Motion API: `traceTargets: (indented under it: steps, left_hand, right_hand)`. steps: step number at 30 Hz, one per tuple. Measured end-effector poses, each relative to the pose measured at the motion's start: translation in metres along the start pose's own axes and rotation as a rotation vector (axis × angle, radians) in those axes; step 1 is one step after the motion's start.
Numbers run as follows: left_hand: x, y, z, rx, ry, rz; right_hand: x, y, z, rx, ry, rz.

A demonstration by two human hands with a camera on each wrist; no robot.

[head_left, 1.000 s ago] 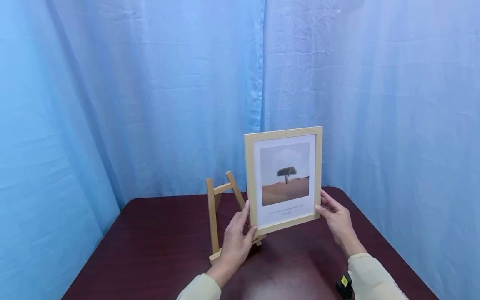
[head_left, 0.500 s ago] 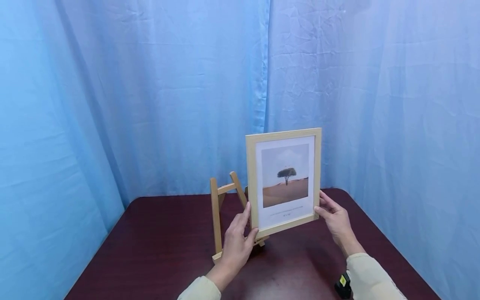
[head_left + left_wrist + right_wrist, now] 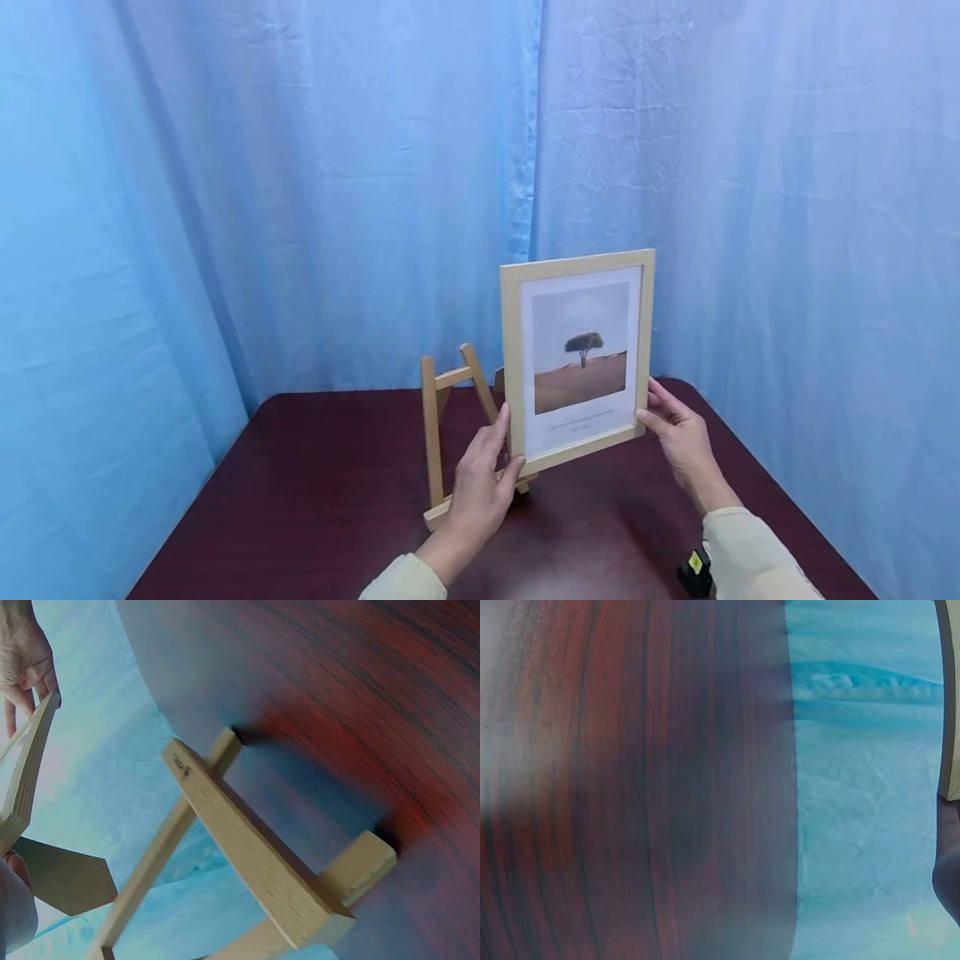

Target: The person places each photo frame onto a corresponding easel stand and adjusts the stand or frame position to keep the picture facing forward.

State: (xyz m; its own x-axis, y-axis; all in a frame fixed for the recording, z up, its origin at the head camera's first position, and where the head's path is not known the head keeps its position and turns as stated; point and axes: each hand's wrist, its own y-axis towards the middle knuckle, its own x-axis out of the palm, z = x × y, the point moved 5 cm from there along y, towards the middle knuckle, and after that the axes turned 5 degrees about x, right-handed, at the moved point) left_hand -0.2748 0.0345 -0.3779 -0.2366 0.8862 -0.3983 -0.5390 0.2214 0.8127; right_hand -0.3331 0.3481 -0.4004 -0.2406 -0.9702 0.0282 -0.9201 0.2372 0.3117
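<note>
A pale wooden picture frame (image 3: 512, 358) with a print of a lone tree is held up above the table, slightly tilted. My left hand (image 3: 480, 479) grips its lower left corner, thumb in front. At the lower right corner my right hand (image 3: 681, 437) pinches the edge between thumb and fingers. Behind and left of the frame stands a small wooden easel (image 3: 431, 433), partly covered by the frame and left hand. In the left wrist view the easel's ledge (image 3: 255, 840) and feet show close up. Only a sliver of the frame (image 3: 951, 697) appears in the right wrist view.
A dark red-brown table (image 3: 315, 483) carries the easel. Light blue curtains (image 3: 337, 208) hang behind it and along both sides. A black device with a yellow mark (image 3: 695, 571) sits by the right sleeve.
Against the easel, the picture frame and both hands have shifted a little to the right since half a second ago. Both hands keep their hold. The easel stands where it was.
</note>
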Motion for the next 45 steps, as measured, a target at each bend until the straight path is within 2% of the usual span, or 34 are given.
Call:
traceTargets:
  steps: [3, 14, 23, 36, 45]
  left_hand:
    - [-0.001, 0.001, 0.003, 0.024, 0.012, 0.026]
    - [-0.008, 0.001, 0.010, 0.025, 0.056, 0.040]
    - [-0.011, -0.002, 0.016, 0.022, 0.035, 0.018]
    - [-0.020, -0.006, -0.002, 0.013, 0.058, 0.050]
    - [-0.028, -0.010, -0.014, -0.039, 0.081, 0.044]
  right_hand:
    - [0.000, 0.001, -0.003, -0.010, 0.005, -0.006]
    - [0.007, 0.001, -0.009, -0.013, 0.023, -0.030]
    - [0.011, 0.001, -0.005, 0.030, -0.014, -0.028]
    - [0.024, 0.003, -0.001, 0.010, -0.020, -0.061]
    - [0.036, 0.007, 0.002, -0.009, -0.001, -0.086]
